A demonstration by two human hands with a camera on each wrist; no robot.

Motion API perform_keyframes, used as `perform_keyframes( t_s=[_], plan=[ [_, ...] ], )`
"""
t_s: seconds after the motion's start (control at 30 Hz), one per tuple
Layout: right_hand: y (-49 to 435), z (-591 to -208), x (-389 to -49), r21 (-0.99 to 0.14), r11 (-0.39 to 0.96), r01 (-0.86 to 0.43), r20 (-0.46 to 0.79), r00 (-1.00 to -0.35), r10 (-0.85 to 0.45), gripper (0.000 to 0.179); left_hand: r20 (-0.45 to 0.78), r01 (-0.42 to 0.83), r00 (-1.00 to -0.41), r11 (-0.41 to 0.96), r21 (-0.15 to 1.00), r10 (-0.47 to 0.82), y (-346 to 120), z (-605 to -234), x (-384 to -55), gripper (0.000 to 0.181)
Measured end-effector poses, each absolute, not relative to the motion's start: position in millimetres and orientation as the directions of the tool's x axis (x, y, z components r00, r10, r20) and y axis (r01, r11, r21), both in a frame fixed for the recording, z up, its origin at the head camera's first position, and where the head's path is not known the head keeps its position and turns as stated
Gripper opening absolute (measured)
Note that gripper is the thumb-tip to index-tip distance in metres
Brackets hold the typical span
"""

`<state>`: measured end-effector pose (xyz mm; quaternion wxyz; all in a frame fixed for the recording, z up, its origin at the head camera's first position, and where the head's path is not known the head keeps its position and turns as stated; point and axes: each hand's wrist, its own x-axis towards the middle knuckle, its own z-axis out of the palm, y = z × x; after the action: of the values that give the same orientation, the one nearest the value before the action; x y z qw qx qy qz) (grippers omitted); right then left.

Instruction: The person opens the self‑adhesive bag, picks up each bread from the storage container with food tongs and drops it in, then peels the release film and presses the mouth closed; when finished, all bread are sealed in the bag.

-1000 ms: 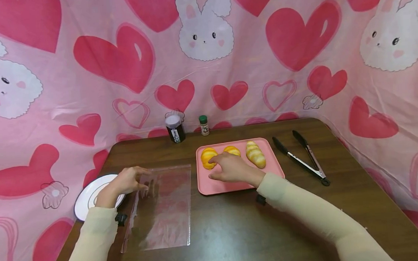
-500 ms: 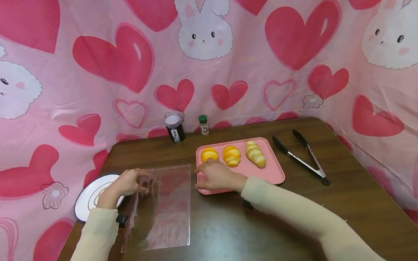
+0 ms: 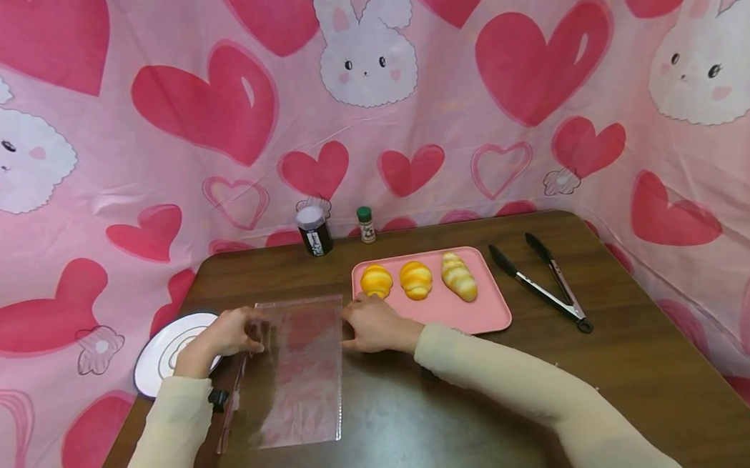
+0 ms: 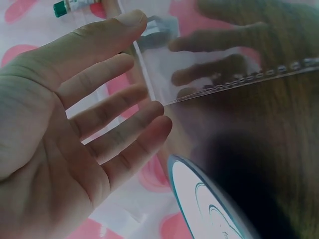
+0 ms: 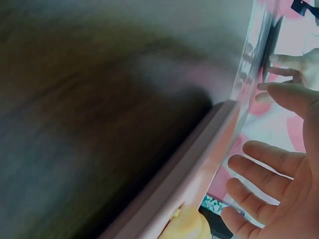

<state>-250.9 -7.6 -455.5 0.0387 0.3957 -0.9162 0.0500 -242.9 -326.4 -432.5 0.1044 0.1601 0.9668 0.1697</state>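
I see a clear plastic bag [image 3: 296, 368] lying flat on the brown table [image 3: 463, 407], between the white plate [image 3: 163, 351] and the pink tray [image 3: 464, 314]. My left hand [image 3: 226, 332] sits at the bag's left top edge with its fingers spread and holding nothing. My right hand [image 3: 370, 326] is at the right top edge, fingers loose. The bag is thin and slippery, so I think it could slide away or stay stuck shut. My right sleeve could bump the tray and its three bread rolls [image 3: 416, 279].
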Motion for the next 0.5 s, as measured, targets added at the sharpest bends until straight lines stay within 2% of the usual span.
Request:
perform_keyframes(
  t_s=[0.3,0.5],
  plan=[
    [-24,-463,-243,-0.013,0.675,-0.738,0.025,-0.675,-0.738,0.047,-0.175,0.261,-0.919,0.877,0.404,0.354,-326,-437,-240,0.056],
    [-31,-471,-240,0.065,0.686,-0.725,0.027,-0.686,-0.728,0.05,-0.124,0.33,-0.912,0.879,0.344,0.391,-325,-440,-240,0.057]
  ],
)
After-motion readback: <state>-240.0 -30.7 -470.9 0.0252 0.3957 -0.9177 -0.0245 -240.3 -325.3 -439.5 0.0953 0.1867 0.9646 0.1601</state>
